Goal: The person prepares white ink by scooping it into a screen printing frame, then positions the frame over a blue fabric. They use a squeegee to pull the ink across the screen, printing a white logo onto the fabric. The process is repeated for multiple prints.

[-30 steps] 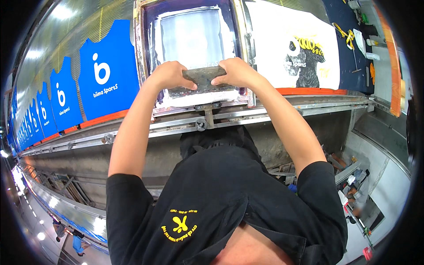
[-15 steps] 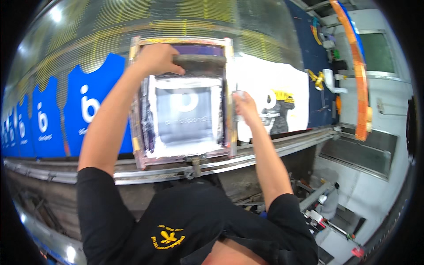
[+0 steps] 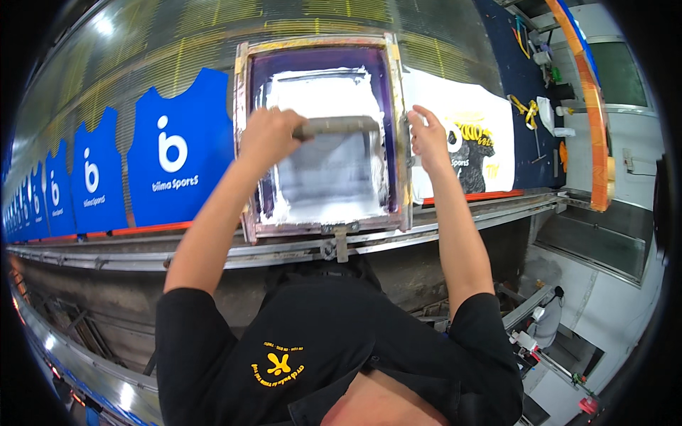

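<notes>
I see the left hand [image 3: 271, 138] closed round the left end of the squeegee [image 3: 341, 126], which lies crosswise inside the frame [image 3: 323, 45], above its middle. White ink [image 3: 320, 91] shows beyond the squeegee and along the near edge. The right hand [image 3: 429, 135] is half open, fingers loosely bent, with nothing I can make out in it, just beside the frame's right edge; I cannot tell whether they touch. A blue top [image 3: 202, 135] lies left of the frame, a white cloth [image 3: 433, 96] right
</notes>
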Demonstrator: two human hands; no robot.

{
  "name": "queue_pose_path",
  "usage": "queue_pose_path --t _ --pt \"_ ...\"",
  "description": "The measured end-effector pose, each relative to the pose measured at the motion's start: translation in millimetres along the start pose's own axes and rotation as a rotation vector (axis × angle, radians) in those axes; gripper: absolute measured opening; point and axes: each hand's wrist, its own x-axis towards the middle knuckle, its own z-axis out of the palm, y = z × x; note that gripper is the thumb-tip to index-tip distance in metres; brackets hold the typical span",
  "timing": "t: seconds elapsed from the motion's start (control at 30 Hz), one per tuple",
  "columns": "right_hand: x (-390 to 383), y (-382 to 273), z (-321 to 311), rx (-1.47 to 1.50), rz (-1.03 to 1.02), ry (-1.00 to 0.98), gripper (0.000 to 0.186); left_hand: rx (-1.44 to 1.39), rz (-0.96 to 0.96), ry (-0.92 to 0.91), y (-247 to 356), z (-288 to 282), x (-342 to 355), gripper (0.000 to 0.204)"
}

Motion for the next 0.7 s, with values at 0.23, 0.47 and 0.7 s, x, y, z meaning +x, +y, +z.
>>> queue_pose_path --t 0.23,0.47,0.7 --pt "-7 1 5 0.008 -0.145 0.088 0.036 0.063 0.015 0.187 97 16 -163 0.061" --pt "-33 -9 78 0.134 -0.2 0.098 0.031 0.104 -0.012 0.073 46 -41 -189 0.054" --pt "-63 55 250 0.229 -0.267 0.064 0.027 0.15 -0.073 -0.069 -80 -129 -243 0.05"
